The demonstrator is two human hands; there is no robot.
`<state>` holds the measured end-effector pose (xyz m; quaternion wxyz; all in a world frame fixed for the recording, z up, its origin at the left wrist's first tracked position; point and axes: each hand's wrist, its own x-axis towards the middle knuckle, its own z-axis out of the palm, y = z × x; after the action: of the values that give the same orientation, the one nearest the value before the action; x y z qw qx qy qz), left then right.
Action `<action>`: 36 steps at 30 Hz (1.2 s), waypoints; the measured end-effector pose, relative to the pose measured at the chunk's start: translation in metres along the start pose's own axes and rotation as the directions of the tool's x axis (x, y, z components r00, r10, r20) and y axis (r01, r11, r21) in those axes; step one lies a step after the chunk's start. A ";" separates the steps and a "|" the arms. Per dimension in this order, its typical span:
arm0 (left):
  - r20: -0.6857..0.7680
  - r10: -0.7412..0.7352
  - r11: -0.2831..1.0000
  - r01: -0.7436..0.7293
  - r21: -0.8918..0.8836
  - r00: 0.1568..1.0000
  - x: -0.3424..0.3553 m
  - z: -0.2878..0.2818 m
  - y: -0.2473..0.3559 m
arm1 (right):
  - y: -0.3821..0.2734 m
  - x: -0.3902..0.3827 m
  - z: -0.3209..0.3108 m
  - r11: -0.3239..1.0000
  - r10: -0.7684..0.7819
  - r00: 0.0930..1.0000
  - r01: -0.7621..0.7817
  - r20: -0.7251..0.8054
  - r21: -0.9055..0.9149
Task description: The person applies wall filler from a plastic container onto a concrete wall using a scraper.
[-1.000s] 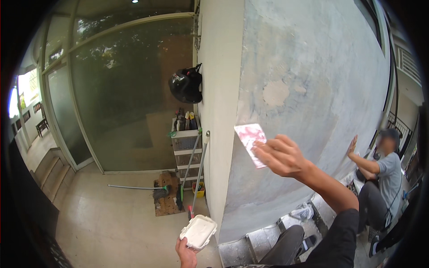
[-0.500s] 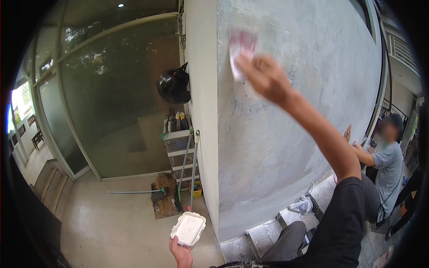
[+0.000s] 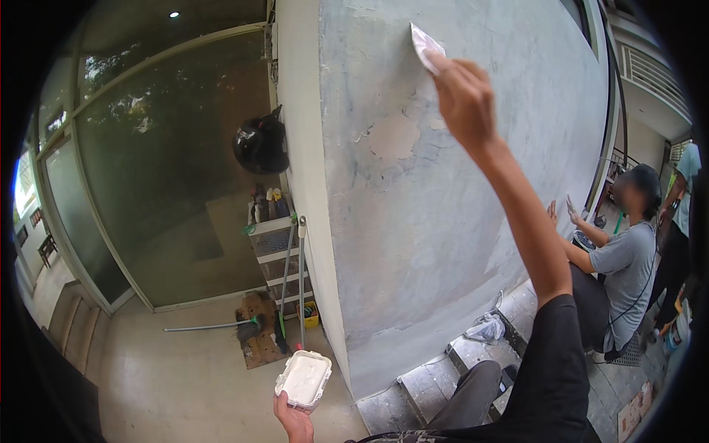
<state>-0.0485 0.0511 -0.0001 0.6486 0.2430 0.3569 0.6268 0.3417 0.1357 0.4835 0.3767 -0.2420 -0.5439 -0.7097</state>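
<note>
My raised right hand (image 3: 467,103) is closed on a thin, flat putty scraper (image 3: 425,49), pale on the side that shows. The scraper's edge is close to the upper part of the grey-white wall (image 3: 509,70); whether it touches cannot be made out. Below it, the wall has a smooth beige patch (image 3: 395,137) with cracked, flaking paint around it. Low at the front, my left hand (image 3: 294,422) grips a white plastic tub (image 3: 327,373) from beneath and the near side. White paste (image 3: 304,379) lies inside the tub.
Right, a person in a grey shirt (image 3: 628,255) sits with hands up by the wall; another person (image 3: 687,181) stands behind. Tiled steps (image 3: 425,384) with a plastic bag (image 3: 485,328) run along the wall's foot. Left are a helmet (image 3: 260,145), a drawer rack (image 3: 275,244) and brooms (image 3: 301,258).
My right hand with the scraper has moved up and to the right across the wall, uncovering the beige patch. The view has shifted slightly right. The left hand still holds the tub.
</note>
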 end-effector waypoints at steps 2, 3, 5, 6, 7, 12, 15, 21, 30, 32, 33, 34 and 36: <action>0.011 -0.010 1.000 0.010 -0.002 1.000 0.002 0.001 -0.004 | -0.017 -0.032 0.017 0.988 0.050 0.989 -0.070 0.140 0.138; -0.014 -0.005 1.000 0.005 -0.011 1.000 0.003 -0.004 -0.006 | -0.047 -0.038 0.014 0.981 0.010 0.990 -0.037 0.140 0.192; -0.038 -0.001 1.000 0.001 -0.016 0.999 0.002 -0.008 -0.007 | -0.102 -0.048 -0.003 0.951 -0.046 0.994 0.014 0.098 0.307; -0.010 -0.012 1.000 0.012 -0.009 1.000 0.002 -0.006 -0.006 | -0.114 -0.049 -0.010 0.930 -0.061 0.996 0.036 0.057 0.366; 0.017 -0.022 1.000 0.022 -0.002 1.000 0.002 -0.005 -0.004 | -0.115 -0.047 -0.018 0.931 -0.058 0.997 0.032 0.059 0.363; -0.009 -0.028 0.999 0.028 0.016 1.000 0.001 -0.006 -0.002 | -0.085 -0.001 -0.045 0.796 0.346 0.926 -0.374 0.148 0.476; -0.012 -0.017 1.000 0.017 0.001 1.000 0.004 -0.005 -0.008 | -0.042 0.024 -0.033 0.843 0.415 0.907 -0.414 0.074 0.344; 0.035 -0.027 1.000 0.027 0.011 0.999 0.008 -0.006 -0.008 | -0.020 0.013 0.021 0.992 0.019 0.997 -0.028 0.076 0.122; 0.033 -0.045 0.998 0.047 -0.051 0.998 0.004 -0.013 0.009 | -0.102 -0.027 -0.046 0.934 -0.134 0.976 0.067 0.173 0.350; 0.048 -0.068 0.997 0.069 -0.020 0.997 0.001 -0.017 0.014 | -0.073 0.005 -0.038 0.957 -0.078 0.997 0.071 0.013 0.280; 0.064 -0.066 0.998 0.068 -0.021 0.996 0.001 -0.019 0.014 | -0.052 0.026 -0.034 0.972 -0.098 0.995 0.094 0.007 0.214; 0.085 -0.065 0.998 0.067 -0.019 0.994 0.003 -0.018 0.014 | -0.028 0.041 -0.027 0.984 -0.120 0.993 0.121 -0.013 0.128; 0.106 -0.054 0.998 0.055 -0.007 0.993 0.001 -0.018 0.017 | -0.016 0.079 -0.026 0.976 0.057 0.998 -0.053 -0.015 0.209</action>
<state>-0.0735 0.0516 0.0016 0.6846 0.2628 0.3255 0.5970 0.2833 0.0910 0.5260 0.4254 -0.2086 -0.6044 -0.6405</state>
